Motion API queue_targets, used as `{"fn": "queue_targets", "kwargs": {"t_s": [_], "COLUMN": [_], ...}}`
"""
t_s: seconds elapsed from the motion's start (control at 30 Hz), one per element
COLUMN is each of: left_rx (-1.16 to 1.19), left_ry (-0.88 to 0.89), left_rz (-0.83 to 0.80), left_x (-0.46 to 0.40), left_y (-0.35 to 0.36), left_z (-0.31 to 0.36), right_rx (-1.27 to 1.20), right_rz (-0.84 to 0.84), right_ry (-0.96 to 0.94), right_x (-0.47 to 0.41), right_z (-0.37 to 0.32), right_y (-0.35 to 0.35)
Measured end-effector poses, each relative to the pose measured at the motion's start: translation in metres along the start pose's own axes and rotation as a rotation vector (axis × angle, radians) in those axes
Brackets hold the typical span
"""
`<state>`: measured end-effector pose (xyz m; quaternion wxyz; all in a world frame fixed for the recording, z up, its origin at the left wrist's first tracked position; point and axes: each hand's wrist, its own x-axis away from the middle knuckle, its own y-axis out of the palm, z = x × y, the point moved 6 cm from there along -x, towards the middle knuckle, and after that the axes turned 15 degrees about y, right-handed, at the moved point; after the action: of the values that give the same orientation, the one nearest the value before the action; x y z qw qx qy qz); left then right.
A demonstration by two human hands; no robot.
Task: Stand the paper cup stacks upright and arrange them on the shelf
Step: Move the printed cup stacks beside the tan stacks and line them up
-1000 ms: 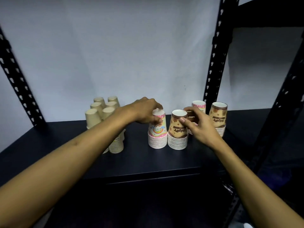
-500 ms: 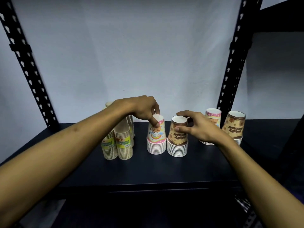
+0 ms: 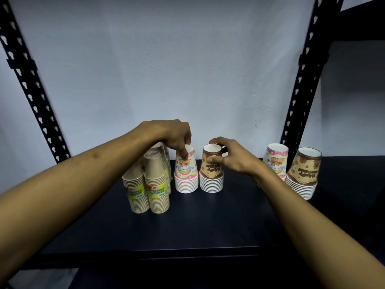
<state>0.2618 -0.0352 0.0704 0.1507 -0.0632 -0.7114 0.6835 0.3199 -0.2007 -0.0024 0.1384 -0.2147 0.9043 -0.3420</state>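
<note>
Since a second ago your view has dropped and the plain kraft stacks [image 3: 156,184] at the left now show their yellow "DISPOSABLE TABLEWARE" labels. Your left hand [image 3: 173,135] pinches the top of the pink stack [image 3: 186,172], and your right hand [image 3: 231,156] has slid down to grip the brown stack [image 3: 211,171] by thumb and fingers. Both stand upright, touching, mid-shelf [image 3: 208,222]; a matching pair [image 3: 302,174] waits at the right. The brown print is mirrored and unreadable. Alignment looks nearly done.
</note>
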Motion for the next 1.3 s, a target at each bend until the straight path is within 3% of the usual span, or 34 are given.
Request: {"fn": "queue_targets", "kwargs": {"t_s": [1.3], "left_rx": [0.033], "left_ry": [-0.080], "left_rz": [-0.022], "left_x": [0.011], "left_y": [0.007], "left_z": [-0.008], "right_rx": [-0.108], "right_rz": [0.019], "right_ry": [0.029], "right_x": [-0.001], "right_z": [-0.013], "right_y": [0.017]}}
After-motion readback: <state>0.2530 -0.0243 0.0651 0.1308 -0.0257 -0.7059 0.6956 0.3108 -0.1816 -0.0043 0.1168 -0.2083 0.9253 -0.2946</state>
